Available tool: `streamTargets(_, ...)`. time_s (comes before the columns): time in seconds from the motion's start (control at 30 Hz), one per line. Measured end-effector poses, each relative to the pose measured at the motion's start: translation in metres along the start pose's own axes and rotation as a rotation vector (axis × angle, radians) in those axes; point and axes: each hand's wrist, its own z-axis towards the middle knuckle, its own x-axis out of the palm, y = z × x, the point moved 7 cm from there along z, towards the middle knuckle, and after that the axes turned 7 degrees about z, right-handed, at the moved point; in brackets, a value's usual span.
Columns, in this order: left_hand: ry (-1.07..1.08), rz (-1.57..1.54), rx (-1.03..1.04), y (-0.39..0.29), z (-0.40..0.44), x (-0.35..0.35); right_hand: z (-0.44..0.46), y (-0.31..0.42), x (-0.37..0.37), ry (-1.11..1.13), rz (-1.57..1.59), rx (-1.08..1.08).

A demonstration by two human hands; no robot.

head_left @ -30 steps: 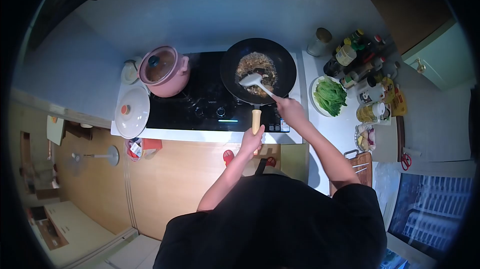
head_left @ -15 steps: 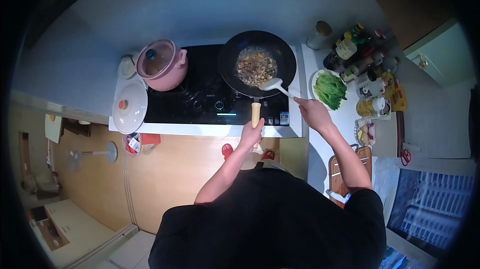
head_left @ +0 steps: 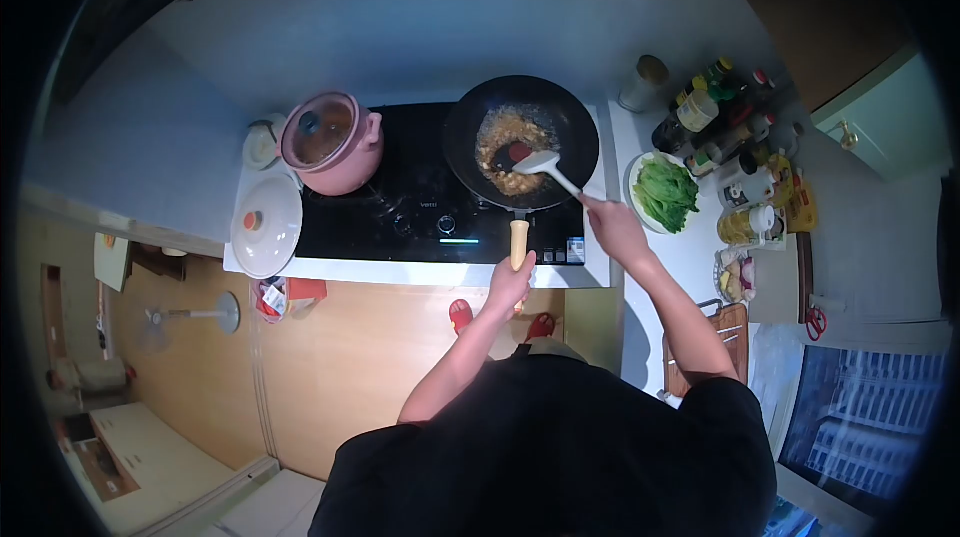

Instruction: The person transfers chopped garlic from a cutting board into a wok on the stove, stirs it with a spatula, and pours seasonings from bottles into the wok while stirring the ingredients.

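My left hand (head_left: 511,284) is closed round the pale wooden handle (head_left: 519,242) of a black wok (head_left: 575,142) on the right side of the stove. In my right hand (head_left: 613,227) is a spatula (head_left: 560,178) with a light head, which touches the food inside the wok. Browned, chopped food (head_left: 493,145) lies in a rough ring, with a dark reddish patch near the spatula head. A plate of green lettuce (head_left: 665,193) stands just right of the wok.
A pink pot (head_left: 345,162) with a glass lid sits on the stove's left, beside a white lid (head_left: 267,225). Several bottles (head_left: 696,112) and jars line the right counter, with a bowl (head_left: 735,275) and a wooden cutting board (head_left: 733,337) nearer me.
The spatula has moved from the wok's near edge inward over the food, which is now pushed into a ring. My left hand keeps its grip on the handle. The whole view has shifted slightly.
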Motion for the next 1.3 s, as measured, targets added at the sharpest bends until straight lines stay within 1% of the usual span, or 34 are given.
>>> streamTargets(0.03, -0.002, 0.005, 0.006, 0.002, -0.001, 0.0, 0.004, -0.001, -0.003, -0.036, -0.02, -0.006)
streamTargets(0.1, -0.027, 0.037, 0.007, 0.001, 0.0, 0.002, 0.027, -0.003, 0.02, -0.078, 0.061, 0.028)
streamTargets(0.13, -0.043, 0.065, 0.005, 0.001, 0.0, 0.002, 0.027, 0.009, 0.022, -0.095, -0.021, -0.022)
streamTargets(0.17, -0.064, 0.098, -0.002, 0.001, -0.003, -0.003, 0.019, 0.011, 0.018, -0.067, 0.02, -0.011)
streamTargets(0.2, -0.084, 0.149, -0.024, -0.009, -0.016, -0.006, 0.007, 0.019, 0.002, -0.038, 0.059, -0.003)
streamTargets(0.3, -0.114, 0.267, 0.033, -0.006, -0.044, -0.012, -0.026, 0.016, -0.045, 0.003, 0.157, 0.017)
streamTargets(0.33, -0.092, 0.229, 0.012, -0.016, -0.052, -0.007, -0.033, 0.015, -0.056, 0.013, 0.17, 0.045)
streamTargets(0.4, -0.082, 0.189, 0.037, -0.021, -0.037, -0.004, -0.041, 0.02, -0.064, 0.071, 0.194, 0.148)
streamTargets(0.47, -0.041, 0.106, 0.047, -0.03, -0.03, 0.0, -0.045, 0.026, -0.067, 0.031, 0.192, 0.109)
streamTargets(0.53, -0.061, 0.096, 0.018, -0.02, -0.034, -0.002, -0.053, 0.023, -0.071, -0.009, 0.182, 0.062)
streamTargets(0.63, -0.072, 0.064, 0.011, -0.008, -0.031, -0.005, -0.06, 0.015, -0.076, 0.062, 0.103, 0.157)
streamTargets(0.67, -0.072, 0.061, 0.01, -0.004, -0.027, -0.007, -0.059, 0.013, -0.075, 0.059, 0.059, 0.144)
streamTargets(0.77, -0.084, 0.05, 0.01, -0.003, -0.02, -0.01, -0.048, 0.004, -0.066, 0.062, 0.066, 0.088)
streamTargets(0.87, -0.087, 0.053, 0.007, 0.003, -0.018, -0.012, -0.015, -0.021, -0.029, -0.039, 0.092, -0.027)
streamTargets(0.97, -0.068, 0.063, 0.007, 0.008, -0.016, -0.013, 0.004, -0.002, -0.003, -0.069, 0.133, -0.007)
streamTargets(1.0, -0.061, 0.067, 0.009, 0.009, -0.016, -0.014, -0.001, 0.003, -0.002, -0.022, 0.103, 0.024)
streamTargets(1.1, -0.082, 0.12, -0.026, 0.003, -0.02, -0.016, -0.005, -0.007, -0.026, 0.017, 0.123, -0.006)
streamTargets(1.13, -0.079, 0.111, -0.013, 0.003, -0.018, -0.016, 0.004, -0.01, -0.026, -0.074, 0.091, -0.069)
streamTargets(1.23, -0.059, 0.101, -0.005, 0.01, -0.017, -0.015, 0.042, -0.011, 0.012, -0.131, 0.058, 0.064)
streamTargets(1.3, -0.05, 0.092, -0.02, 0.011, -0.015, -0.016, 0.039, 0.007, 0.026, -0.129, 0.172, -0.013)
